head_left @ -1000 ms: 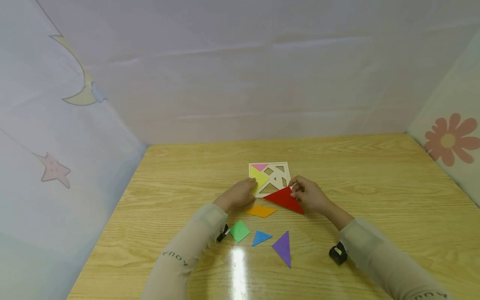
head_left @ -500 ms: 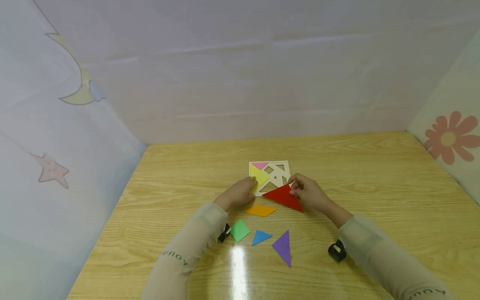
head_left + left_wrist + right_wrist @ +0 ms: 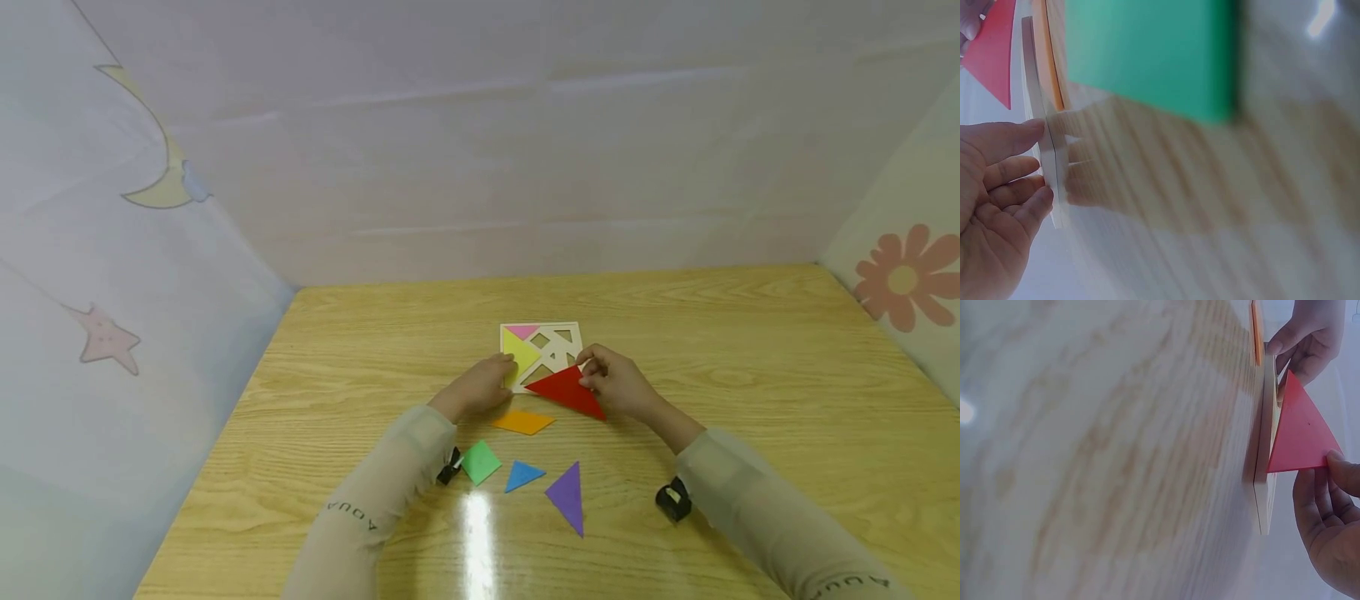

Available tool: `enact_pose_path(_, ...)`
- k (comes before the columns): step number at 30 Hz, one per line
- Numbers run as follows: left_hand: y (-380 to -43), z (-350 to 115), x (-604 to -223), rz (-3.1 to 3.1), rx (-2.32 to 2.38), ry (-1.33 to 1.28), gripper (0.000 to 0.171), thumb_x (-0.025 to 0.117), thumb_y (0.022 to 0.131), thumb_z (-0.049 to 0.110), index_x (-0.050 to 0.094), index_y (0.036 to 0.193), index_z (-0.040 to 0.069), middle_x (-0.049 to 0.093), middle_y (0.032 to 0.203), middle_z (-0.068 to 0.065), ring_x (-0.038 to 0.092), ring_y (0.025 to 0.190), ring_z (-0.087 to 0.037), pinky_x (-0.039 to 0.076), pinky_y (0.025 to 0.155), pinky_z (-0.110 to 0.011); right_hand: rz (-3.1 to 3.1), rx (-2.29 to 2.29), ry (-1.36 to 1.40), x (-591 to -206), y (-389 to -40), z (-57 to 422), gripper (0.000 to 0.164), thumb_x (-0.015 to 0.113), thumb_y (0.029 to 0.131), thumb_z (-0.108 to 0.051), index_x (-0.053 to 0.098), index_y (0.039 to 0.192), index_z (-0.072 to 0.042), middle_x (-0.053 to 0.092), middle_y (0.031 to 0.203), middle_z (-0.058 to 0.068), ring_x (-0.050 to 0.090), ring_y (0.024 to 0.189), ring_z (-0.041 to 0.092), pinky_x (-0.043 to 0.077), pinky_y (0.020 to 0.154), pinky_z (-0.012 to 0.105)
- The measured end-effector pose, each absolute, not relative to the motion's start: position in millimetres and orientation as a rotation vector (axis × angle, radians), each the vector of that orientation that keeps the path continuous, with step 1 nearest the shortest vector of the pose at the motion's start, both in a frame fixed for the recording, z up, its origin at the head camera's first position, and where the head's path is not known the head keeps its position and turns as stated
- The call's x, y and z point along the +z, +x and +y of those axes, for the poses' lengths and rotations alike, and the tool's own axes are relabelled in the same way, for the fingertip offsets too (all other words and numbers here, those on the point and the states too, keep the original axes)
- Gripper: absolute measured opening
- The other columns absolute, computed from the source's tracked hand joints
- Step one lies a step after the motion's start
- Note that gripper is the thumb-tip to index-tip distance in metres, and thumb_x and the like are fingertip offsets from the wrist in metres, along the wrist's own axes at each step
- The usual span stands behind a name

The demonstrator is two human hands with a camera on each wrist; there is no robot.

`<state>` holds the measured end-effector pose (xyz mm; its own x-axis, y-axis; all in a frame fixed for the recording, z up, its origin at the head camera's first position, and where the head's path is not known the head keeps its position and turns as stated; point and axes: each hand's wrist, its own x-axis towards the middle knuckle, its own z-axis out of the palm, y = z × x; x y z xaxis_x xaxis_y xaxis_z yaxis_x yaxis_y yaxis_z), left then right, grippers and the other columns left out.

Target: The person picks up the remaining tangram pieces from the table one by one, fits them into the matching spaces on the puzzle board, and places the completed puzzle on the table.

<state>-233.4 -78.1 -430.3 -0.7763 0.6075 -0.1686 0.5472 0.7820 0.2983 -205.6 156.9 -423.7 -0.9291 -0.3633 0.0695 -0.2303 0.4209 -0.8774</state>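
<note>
My right hand pinches a red triangle piece between thumb and fingers. The piece is tilted over the near edge of a pale tangram board; in the right wrist view the red triangle stands at an angle above it. My left hand holds the board's near left corner, and the left wrist view shows the thumb and curled fingers against its edge. A yellow triangle and a pink triangle lie in the board, beside several bare cut-outs.
In front of the board lie an orange parallelogram, a green square, a blue triangle and a purple triangle. The wooden table meets a cloth backdrop behind and at both sides.
The red triangle has shifted slightly away from me, toward the board, with my right hand. My left hand stays on the board's corner.
</note>
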Motion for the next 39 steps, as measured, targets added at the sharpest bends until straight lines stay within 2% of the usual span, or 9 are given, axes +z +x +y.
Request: enact_pose_path(39,-233.8,-79.0,-428.6,2.712,0.373,0.912,0.041,0.052,0.084,0.011,0.043,0.122,-0.002,0.033,0.132,-0.018,0.028,0.123,-0.027,0.020,0.102,-0.032,2.619,-1.471,-0.566,-421.8,-214.3,150.8,0.018,0.052,0.080,0.009,0.052,0.096,-0.001,0.051,0.077,0.011,0.048,0.067,0.020,0.042,0.050,0.021)
